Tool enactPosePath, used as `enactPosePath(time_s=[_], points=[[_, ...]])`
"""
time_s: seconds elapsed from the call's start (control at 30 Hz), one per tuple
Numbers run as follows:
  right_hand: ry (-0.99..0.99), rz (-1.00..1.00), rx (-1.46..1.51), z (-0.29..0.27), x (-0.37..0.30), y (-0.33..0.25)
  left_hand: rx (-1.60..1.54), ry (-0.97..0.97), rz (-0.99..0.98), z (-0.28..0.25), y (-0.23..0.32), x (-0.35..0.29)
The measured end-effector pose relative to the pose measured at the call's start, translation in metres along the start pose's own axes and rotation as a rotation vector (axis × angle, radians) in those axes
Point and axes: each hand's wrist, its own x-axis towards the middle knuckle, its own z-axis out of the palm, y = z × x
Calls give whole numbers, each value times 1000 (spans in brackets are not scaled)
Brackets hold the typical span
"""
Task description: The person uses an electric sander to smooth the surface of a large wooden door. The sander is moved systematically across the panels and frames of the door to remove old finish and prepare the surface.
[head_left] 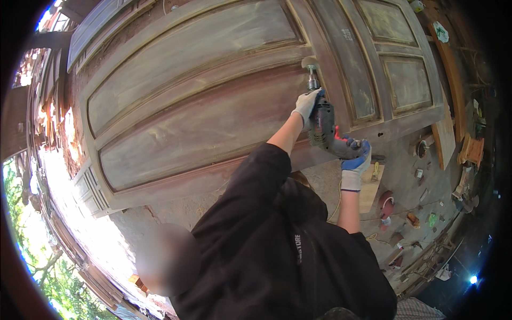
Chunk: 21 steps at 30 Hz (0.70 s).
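Note:
Both of my hands are on a dark power drill [321, 125] with a red trigger area. My left hand [306, 104], in a white and blue work glove, wraps round its front just behind the chuck [312, 84]. At the rear handle, my right hand [356, 166] closes in a matching glove. A small round attachment [309, 62] at the chuck's end is against or just over a panelled wooden door [197, 114]; contact is hard to tell. The door lies flat, its grey-brown surface dusty and streaked, with darker grooves round the panels.
Another panelled piece [98, 29] lies at the upper left. Long planks [450, 85] lean at the right. Beyond the door's near edge are a pale board [372, 188], a reddish-brown roll [386, 201], a yellowish cord [338, 200] and several scattered small items on the floor.

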Motion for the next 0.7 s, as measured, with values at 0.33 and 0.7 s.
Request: enactPosePath(time_s=[0.33, 0.7], points=[[-167, 240, -113, 65, -69, 60, -651, -119, -18, -171, -34, -68], [-93, 215, 22, 37, -57, 46, -467, -46, 10, -126, -32, -46]])
